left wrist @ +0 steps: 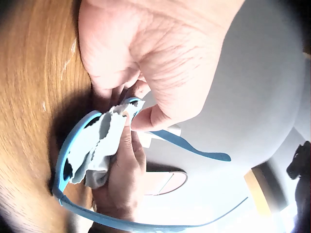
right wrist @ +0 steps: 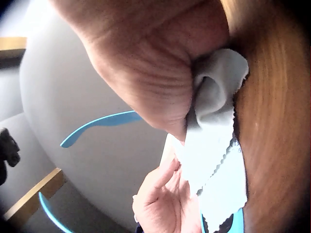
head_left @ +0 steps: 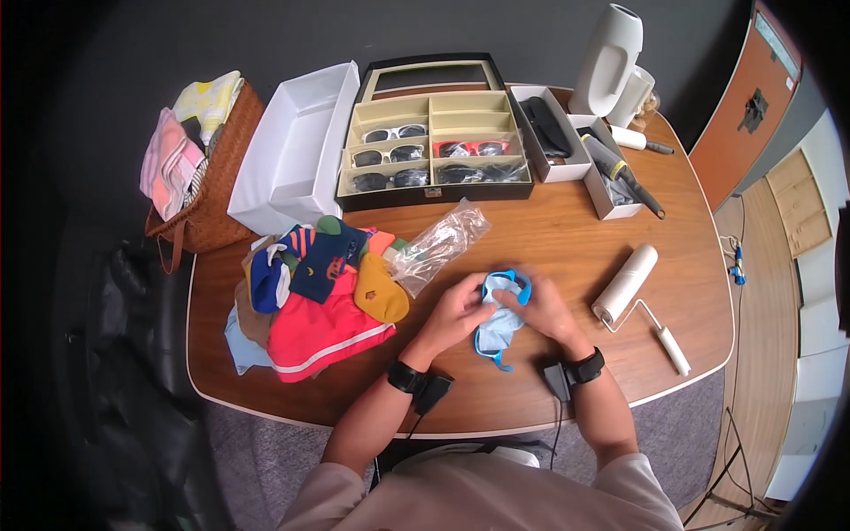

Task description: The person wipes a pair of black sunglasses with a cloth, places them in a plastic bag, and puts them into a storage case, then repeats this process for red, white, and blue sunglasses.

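Note:
Above the tabletop, close to its front edge, both hands hold blue-framed glasses [left wrist: 62, 165] and a pale blue cloth [head_left: 501, 326] together. My left hand [head_left: 460, 308] grips one end of the frame, thumb and fingers meeting at the rim in the left wrist view. Bunched in my right hand [head_left: 546, 310], the cloth lies over the lens area, with the thumb pressing on it. Both temples are unfolded and stick out toward my body. The cloth [right wrist: 216, 165] hides most of the lenses, and its zigzag edge hangs down in the right wrist view.
Left lie heaped socks [head_left: 332, 265] and red clothing [head_left: 328, 332], beside a clear plastic bag [head_left: 447, 243]. Behind stand a sunglasses case [head_left: 434, 188], a white bin [head_left: 288, 146] and a clothes basket [head_left: 217, 181]. Right are a lint roller [head_left: 627, 281] and small open boxes [head_left: 611, 208].

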### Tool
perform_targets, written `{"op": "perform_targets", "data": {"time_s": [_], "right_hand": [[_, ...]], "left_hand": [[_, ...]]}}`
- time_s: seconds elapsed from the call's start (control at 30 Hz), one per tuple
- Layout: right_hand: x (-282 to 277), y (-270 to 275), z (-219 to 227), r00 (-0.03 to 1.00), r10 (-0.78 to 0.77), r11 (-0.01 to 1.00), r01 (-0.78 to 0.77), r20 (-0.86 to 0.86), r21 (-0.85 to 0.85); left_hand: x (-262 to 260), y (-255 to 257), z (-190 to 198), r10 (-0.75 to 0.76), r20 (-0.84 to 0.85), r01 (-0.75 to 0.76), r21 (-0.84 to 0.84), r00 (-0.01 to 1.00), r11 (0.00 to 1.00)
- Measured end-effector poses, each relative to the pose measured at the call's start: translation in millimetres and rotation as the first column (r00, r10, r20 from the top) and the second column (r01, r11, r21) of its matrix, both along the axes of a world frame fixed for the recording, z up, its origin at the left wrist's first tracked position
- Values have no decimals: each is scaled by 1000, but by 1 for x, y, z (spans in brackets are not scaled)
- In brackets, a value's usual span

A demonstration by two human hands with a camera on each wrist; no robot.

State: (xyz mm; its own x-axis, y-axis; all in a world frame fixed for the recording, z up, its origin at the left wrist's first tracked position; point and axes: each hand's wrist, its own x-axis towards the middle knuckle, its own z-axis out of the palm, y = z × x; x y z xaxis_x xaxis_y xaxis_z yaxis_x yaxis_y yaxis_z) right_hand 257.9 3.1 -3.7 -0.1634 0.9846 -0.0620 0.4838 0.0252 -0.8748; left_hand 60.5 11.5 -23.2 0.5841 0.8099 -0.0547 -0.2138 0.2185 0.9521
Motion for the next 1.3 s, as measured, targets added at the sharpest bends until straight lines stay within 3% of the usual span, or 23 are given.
{"op": "perform_targets", "data": {"time_s": [0.17, 0.37, 0.67, 0.87, 0.97, 1.17, 1.27, 1.3], "right_hand": [[-3, -2, 2, 994, -36, 996, 44, -99, 75], [0, 1, -14, 980, -70, 998, 70, -187, -7], [0, -1, -3, 991, 2, 999, 4, -135, 41], [-1, -2, 2, 991, 49, 999, -47, -127, 15], [4, 0, -11, 975, 86, 996, -89, -206, -4], [28, -1, 8, 906, 146, 930, -262, -397, -256], [32, -2, 35, 959, 267, 906, -285, -99, -312], [30, -6, 44, 959, 271, 913, -282, -80, -295]], "left_hand": [[0, 1, -5, -14, -16, 14, 9, 1000, 1000], [0, -2, -4, -31, -17, 31, 38, 999, 999], [1, -2, -4, -26, -9, 27, 134, 1000, 991], [7, -1, -13, 201, -141, -164, 236, 969, 958], [8, -4, -3, 251, -193, -218, 177, 949, 960], [8, -2, -2, 429, -153, -398, 198, 890, 896], [3, 2, -2, 484, -185, -459, 164, 855, 873], [2, 3, 5, 490, -181, -468, 155, 852, 870]]}}
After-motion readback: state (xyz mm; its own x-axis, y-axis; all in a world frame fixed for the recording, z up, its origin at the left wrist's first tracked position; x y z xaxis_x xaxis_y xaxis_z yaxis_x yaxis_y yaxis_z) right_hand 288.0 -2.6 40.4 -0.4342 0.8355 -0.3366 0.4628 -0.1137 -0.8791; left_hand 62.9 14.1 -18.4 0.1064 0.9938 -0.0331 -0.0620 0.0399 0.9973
